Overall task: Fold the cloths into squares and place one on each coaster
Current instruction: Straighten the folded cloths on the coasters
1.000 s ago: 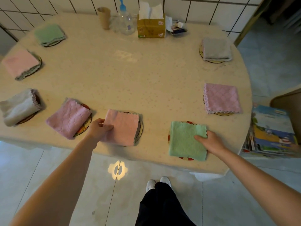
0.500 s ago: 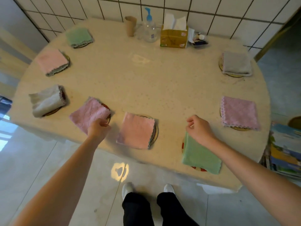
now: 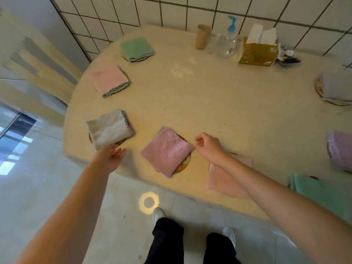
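Note:
Folded cloths lie on coasters around the round table. A mauve cloth sits skewed on a patterned coaster near the front edge. My left hand hovers open just left of it, below a grey-white cloth. My right hand hangs over the table right of the mauve cloth, fingers loosely curled, holding nothing. My right forearm crosses a pale pink cloth. Further round lie a pink cloth, a green cloth, a grey cloth, a lilac cloth and a mint cloth.
At the back of the table stand a cardboard tube, a pump bottle and a tissue box, against a tiled wall. My legs and white shoes stand on the tiled floor at the table's front edge.
The view has swung left along the table. My left hand has left the mauve cloth and opened. My right hand has let go of the mint cloth and moved beside the mauve one.

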Tool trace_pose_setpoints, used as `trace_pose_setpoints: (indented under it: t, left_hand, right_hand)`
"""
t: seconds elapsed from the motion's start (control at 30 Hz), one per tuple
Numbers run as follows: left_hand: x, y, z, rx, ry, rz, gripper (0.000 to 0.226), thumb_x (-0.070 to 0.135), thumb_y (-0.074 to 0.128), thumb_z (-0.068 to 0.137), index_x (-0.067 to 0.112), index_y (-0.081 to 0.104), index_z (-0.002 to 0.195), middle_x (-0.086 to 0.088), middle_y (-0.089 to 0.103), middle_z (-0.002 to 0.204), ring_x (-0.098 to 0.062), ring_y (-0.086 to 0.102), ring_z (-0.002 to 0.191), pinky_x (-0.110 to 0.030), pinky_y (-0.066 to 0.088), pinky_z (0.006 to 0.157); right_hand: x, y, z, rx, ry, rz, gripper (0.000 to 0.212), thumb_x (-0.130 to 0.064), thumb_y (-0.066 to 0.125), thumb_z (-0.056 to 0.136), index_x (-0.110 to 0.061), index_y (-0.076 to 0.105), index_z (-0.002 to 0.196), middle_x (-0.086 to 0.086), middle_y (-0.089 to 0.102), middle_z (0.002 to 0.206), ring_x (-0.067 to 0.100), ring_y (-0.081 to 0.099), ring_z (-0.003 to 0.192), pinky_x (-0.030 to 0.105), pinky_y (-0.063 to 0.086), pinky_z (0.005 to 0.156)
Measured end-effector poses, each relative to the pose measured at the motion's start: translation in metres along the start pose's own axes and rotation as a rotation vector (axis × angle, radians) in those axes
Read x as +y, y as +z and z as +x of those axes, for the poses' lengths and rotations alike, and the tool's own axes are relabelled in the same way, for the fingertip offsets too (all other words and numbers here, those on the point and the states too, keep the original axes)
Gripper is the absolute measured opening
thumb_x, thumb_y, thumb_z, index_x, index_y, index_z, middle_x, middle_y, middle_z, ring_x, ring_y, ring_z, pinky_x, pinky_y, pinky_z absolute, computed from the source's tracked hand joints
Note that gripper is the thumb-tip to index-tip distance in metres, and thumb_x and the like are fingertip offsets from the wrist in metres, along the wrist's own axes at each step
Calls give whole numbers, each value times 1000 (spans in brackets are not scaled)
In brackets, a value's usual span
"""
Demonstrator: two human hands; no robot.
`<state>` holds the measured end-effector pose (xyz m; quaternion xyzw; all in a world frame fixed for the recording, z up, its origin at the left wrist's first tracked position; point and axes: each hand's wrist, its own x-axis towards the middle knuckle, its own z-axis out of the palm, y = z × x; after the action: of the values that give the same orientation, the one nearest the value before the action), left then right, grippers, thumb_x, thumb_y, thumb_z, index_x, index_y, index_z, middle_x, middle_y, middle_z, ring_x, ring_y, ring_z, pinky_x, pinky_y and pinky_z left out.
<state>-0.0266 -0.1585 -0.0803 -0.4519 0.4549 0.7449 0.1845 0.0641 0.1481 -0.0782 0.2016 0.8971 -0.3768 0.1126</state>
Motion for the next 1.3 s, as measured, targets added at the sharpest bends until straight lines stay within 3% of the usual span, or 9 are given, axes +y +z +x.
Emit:
trace_pose_setpoints:
  t: [0.13, 0.33, 0.53, 0.7, 0.8, 0.9, 0.97, 1.1, 1.3]
  left_hand:
    - [36, -1, 29, -55, -228, -195, 40, 11, 47, 95, -1, 42, 133, -13, 47, 133, -20, 50, 124, -28, 46, 94]
    - [45, 13, 47, 41, -298, -185, 28, 15, 59, 92, 1, 48, 114, -13, 53, 94, -19, 54, 116, -28, 49, 92]
    - [46, 23, 47, 121, -265, -137, 16, 20, 67, 87, 10, 54, 84, -2, 52, 82, -14, 52, 73, -23, 48, 60]
    - [43, 17, 48, 88, -136, -226, 32, 12, 64, 82, 11, 54, 113, -4, 60, 107, -19, 60, 99, -23, 53, 72]
    - [40, 9, 54, 18, 29, -342, 51, -1, 53, 81, 11, 48, 130, -12, 60, 123, -29, 62, 106, -37, 57, 69]
    - [45, -1, 65, -30, 75, -303, 58, -8, 49, 80, 10, 45, 134, -16, 57, 128, -34, 60, 109, -43, 58, 67]
    - [51, -7, 69, -109, 81, -253, 55, -8, 47, 81, 7, 46, 134, -16, 58, 128, -33, 60, 111, -42, 59, 71]
    - [65, -10, 68, -254, 110, -155, 44, -8, 40, 86, 6, 50, 126, -14, 60, 123, -29, 59, 114, -40, 56, 83]
    - [72, -25, 81, -153, -24, 137, 41, -5, 44, 91, 5, 41, 132, -18, 50, 130, -36, 49, 120, -49, 45, 96]
  right_hand:
    - [-33, 26, 23, -13, 62, -3, 31, -19, 60, 87, -7, 57, 115, 8, 66, 110, 25, 61, 104, 30, 45, 88]
    - [-48, 44, 43, -133, 151, -169, 25, -32, 60, 86, -10, 59, 98, 6, 65, 95, 26, 60, 90, 33, 47, 73]
    - [-57, 40, 49, -244, 280, -146, 37, -44, 65, 78, -19, 40, 67, -4, 43, 66, 16, 46, 64, 25, 29, 47]
    - [-60, 42, 56, -334, 301, -17, 33, -44, 69, 73, -18, 49, 70, -1, 52, 73, 17, 52, 68, 26, 37, 56]
    - [-62, 37, 56, -343, 257, 0, 32, -25, 68, 77, -20, 39, 64, -5, 38, 64, 11, 37, 57, 25, 27, 50]
    - [-56, 33, 54, -383, 243, 135, 15, -11, 65, 81, -15, 58, 93, -3, 52, 86, 12, 51, 79, 26, 41, 67]
    - [-51, 32, 48, -378, 303, 326, 38, -5, 64, 82, -17, 55, 116, -1, 60, 107, 18, 59, 100, 32, 49, 82]
    - [-41, 35, 32, -281, 502, 877, 39, 9, 53, 85, -11, 57, 118, 8, 68, 102, 23, 66, 89, 35, 54, 73]
    - [-30, 55, 0, -274, 743, 1013, 33, 6, 49, 88, -1, 57, 119, 14, 67, 97, 27, 64, 84, 36, 53, 68]
